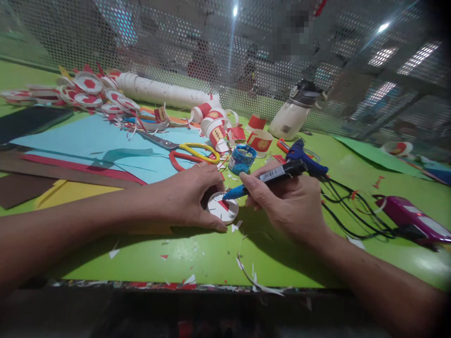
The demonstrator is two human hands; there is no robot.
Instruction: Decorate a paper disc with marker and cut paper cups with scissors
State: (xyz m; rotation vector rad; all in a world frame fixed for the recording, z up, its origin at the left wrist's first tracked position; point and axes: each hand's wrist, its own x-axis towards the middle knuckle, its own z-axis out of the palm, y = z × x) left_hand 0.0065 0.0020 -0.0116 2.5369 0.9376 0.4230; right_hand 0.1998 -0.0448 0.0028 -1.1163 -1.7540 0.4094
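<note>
My left hand (188, 197) curls around a small white paper disc (224, 209) with a red patch, pinning it to the green table (197, 256). My right hand (285, 202) grips a black and blue glue gun (278, 174). Its blue nozzle points down and left, touching the disc's top. The gun's black cord (348, 211) trails off to the right.
Scissors (190, 152) with yellow and red handles lie on blue paper (88, 141) behind my left hand. A blue glitter pot (241, 158), cut paper cups (216, 126), finished discs (88, 89), a white bottle (294, 115) and a purple tool (410, 218) surround the work. Mesh screens the back.
</note>
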